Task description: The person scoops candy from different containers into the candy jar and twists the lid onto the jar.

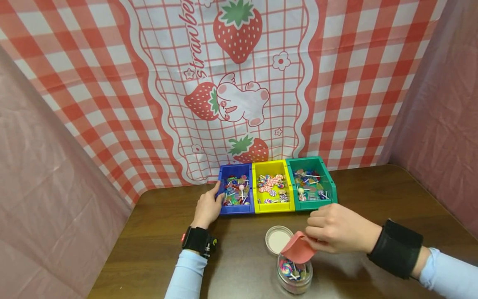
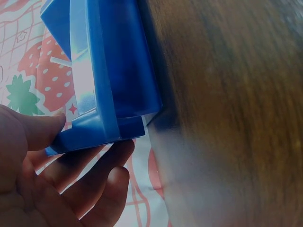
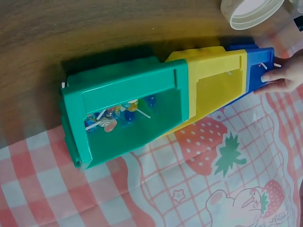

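Observation:
In the head view my left hand (image 1: 207, 207) grips the left wall of the blue bin (image 1: 236, 209). The left wrist view shows the thumb over the rim and the fingers along the outside. My right hand (image 1: 332, 228) pinches a soft pink cup-like piece (image 1: 298, 248), tilted over the mouth of a clear jar (image 1: 295, 285). Inside the jar lie candies, among them a swirled lollipop (image 1: 286, 268). Behind it, a white round lid (image 1: 279, 239) lies on the table. Whether the pink piece holds anything is hidden.
Joined to the blue bin are a yellow bin (image 1: 274, 207) and a green bin (image 1: 314, 204); all hold small candies and lollipops. They stand at the back of the wooden table (image 1: 160, 245), against a strawberry-printed cloth (image 1: 284, 104). Pink curtains (image 1: 48, 187) hang at both sides.

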`<state>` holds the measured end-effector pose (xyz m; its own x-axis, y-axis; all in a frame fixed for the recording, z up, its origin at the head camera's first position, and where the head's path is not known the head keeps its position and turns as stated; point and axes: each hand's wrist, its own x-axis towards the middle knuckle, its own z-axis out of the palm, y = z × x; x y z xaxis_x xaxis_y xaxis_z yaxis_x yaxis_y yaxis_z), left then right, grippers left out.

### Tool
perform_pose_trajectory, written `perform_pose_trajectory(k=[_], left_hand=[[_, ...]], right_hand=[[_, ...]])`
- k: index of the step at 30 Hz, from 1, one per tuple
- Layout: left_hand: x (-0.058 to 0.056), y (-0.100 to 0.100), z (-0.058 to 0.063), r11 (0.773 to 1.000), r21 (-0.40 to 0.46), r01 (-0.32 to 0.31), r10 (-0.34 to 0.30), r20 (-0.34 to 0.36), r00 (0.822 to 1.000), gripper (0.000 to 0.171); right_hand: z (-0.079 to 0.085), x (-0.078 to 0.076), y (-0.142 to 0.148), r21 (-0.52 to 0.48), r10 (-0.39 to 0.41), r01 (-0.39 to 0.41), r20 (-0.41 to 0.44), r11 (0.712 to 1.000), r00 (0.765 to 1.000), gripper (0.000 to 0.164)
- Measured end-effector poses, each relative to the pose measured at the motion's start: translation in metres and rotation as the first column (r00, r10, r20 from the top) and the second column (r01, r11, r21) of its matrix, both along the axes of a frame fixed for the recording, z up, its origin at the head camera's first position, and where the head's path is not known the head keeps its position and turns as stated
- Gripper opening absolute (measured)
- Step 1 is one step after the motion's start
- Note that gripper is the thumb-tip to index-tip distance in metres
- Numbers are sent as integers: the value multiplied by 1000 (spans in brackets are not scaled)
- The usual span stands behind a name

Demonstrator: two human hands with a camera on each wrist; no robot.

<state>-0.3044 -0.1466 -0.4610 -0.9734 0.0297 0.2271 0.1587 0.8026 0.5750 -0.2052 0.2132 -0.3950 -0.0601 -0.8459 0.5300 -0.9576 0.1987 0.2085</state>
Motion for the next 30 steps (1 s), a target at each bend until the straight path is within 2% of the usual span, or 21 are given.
perform_pose_trajectory(k=[4,7,9,12,15,21,25,28,30], left_hand=[[0,0,0,1000,0,-1,1,7,1000,50],[0,1,0,1000,1,3,-3,11,1000,50],[-1,0,0,1000,0,9,-9,-3,1000,50],[0,0,0,1000,3,8,-8,-13,1000,50],[0,0,0,1000,2,5,-5,-12,1000,50],[0,-2,0,1000,8,1,-1,0,1000,50],[-1,-2,0,1000,11,0,0,4,1000,50],[-1,-1,0,1000,9,-2,2,5,1000,50],[-1,0,0,1000,8,0,0,7,1000,50]], right_hand=[[3,-1,1,-29,-2,2,2,1000,1000,21],[9,-7,2,-65,-33,31,-28,997,999,21],[14,-14,2,-80,-84,79,-64,994,994,23],[22,-28,0,-69,-204,198,-102,978,974,22],[28,-44,-5,-23,-329,328,-117,944,937,22],[30,-79,-23,102,-520,536,-151,838,841,29],[26,-99,-38,162,-577,605,-193,779,794,27],[20,-111,-47,219,-583,628,-240,746,776,31],[15,-117,-52,257,-567,632,-287,731,772,33]])
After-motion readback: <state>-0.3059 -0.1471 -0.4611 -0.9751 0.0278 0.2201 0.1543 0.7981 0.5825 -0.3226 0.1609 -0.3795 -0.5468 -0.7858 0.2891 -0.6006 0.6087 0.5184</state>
